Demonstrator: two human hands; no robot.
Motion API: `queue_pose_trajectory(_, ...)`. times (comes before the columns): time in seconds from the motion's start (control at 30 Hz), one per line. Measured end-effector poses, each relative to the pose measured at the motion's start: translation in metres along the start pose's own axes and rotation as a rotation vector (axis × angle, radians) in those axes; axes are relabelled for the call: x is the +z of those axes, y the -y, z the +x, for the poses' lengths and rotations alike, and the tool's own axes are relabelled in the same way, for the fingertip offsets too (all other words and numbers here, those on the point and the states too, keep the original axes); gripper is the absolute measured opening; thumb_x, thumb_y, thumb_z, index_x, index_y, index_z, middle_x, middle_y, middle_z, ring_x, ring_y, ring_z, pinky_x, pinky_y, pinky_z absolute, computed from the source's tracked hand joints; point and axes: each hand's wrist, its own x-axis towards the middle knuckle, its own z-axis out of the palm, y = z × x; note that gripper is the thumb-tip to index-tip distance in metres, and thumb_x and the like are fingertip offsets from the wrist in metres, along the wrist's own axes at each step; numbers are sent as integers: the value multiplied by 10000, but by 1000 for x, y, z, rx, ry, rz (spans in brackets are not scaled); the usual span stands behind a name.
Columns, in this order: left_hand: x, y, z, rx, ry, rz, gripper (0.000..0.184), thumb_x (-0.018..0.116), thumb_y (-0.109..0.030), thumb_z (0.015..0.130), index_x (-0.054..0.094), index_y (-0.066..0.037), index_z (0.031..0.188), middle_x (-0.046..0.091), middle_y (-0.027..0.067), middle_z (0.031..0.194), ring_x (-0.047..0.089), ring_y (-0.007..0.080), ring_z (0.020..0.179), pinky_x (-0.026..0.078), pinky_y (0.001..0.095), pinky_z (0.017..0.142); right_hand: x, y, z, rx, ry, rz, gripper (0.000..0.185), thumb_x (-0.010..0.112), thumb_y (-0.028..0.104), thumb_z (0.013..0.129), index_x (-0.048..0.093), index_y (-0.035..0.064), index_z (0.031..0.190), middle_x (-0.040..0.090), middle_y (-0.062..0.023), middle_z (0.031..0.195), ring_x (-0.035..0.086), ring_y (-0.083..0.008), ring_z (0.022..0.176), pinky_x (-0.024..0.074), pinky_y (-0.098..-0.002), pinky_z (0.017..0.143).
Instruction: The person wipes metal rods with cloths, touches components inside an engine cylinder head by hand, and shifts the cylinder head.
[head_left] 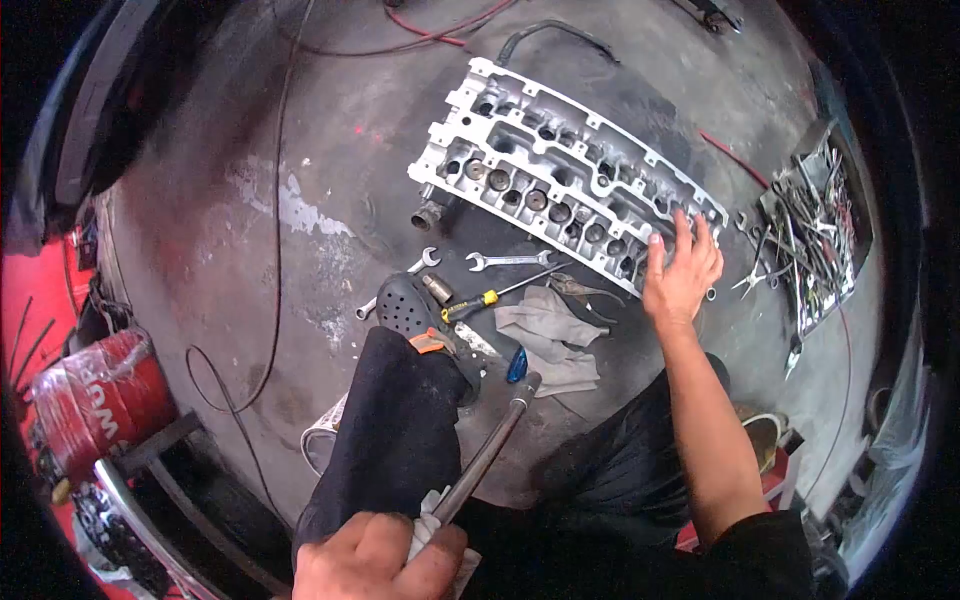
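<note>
My left hand (385, 558) is closed around a crumpled white cloth (425, 525) and the lower end of a long metal bar (487, 455). The bar slants up to the right, its far end near a small blue piece (517, 365); I cannot tell whether they join. A silver cylinder head (537, 160) lies across the floor, with rows of round bores. Over its right end, my right hand (685, 270) has its fingers spread and holds nothing; the fingertips appear to touch the metal.
Near my shoe (403, 307) lie spanners (508, 261), a socket (437, 288), a yellow-black screwdriver (490, 298), pliers (585, 290) and a grey rag (550, 335). A tray of tools (825, 225) stands right. A dark cable (280, 200) and a red drum (105, 390) are left.
</note>
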Motion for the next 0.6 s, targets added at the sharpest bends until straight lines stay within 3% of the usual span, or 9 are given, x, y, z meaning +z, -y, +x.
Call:
queue_pose_trajectory(0.23, 3, -4, 4, 15, 21, 38, 147, 655, -29, 753, 623, -30, 896, 518, 149, 726, 575, 359, 671, 451, 444, 581, -2, 0, 1, 27, 19, 12, 511, 540, 418, 940, 509, 161, 1380, 421, -146, 1437, 364, -312, 1361, 191, -523, 1147)
queue_pose_trajectory(0.4, 18, -8, -9, -38, -148, 217, 65, 634, -79, 794, 585, -64, 833, 519, 125, 720, 575, 344, 685, 464, 442, 581, -3, -2, 0, 37, -8, 72, 496, 561, 396, 932, 525, 150, 1362, 420, -145, 1439, 368, -311, 1361, 185, -526, 1154)
queue_pose_trajectory(0.43, 21, -7, -17, -96, -32, 237, 370, 709, -118, 687, 666, -76, 1052, 556, 118, 752, 607, 304, 679, 538, 420, 604, -3, -2, -1, 39, -23, 97, 492, 570, 386, 929, 529, 145, 1356, 420, -144, 1440, 369, -311, 1362, 183, -529, 1156)
queue_pose_trajectory(0.5, 46, -4, -28, -76, -172, 216, 330, 712, -154, 665, 669, -99, 988, 491, 88, 720, 583, 272, 663, 533, 393, 580, -2, -3, -2, 30, -36, 112, 480, 583, 372, 925, 540, 136, 1341, 414, -142, 1448, 363, -314, 1367, 183, -531, 1154)
queue_pose_trajectory(0.53, 44, -8, -31, -176, -150, 159, 354, 712, -144, 681, 675, -87, 1029, 603, 127, 820, 632, 312, 727, 552, 415, 638, 2, -5, -3, 24, -56, 115, 479, 588, 373, 921, 546, 132, 1333, 411, -141, 1453, 360, -315, 1369, 185, -530, 1154)
queue_pose_trajectory(0.57, 41, -10, -32, -172, -160, 148, 354, 712, -144, 681, 675, -87, 1029, 603, 127, 820, 632, 312, 727, 552, 415, 638, 4, -6, -3, 15, -73, 114, 478, 593, 374, 917, 551, 129, 1325, 407, -140, 1458, 356, -317, 1372, 186, -530, 1153)
queue_pose_trajectory(0.6, 38, -10, -33, -131, -247, 89, 197, 668, -110, 739, 627, -82, 930, 560, 120, 771, 606, 321, 708, 517, 425, 601, 4, -6, -3, 8, -79, 132, 463, 615, 360, 904, 563, 135, 1306, 408, -139, 1459, 352, -320, 1372, 186, -540, 1149)
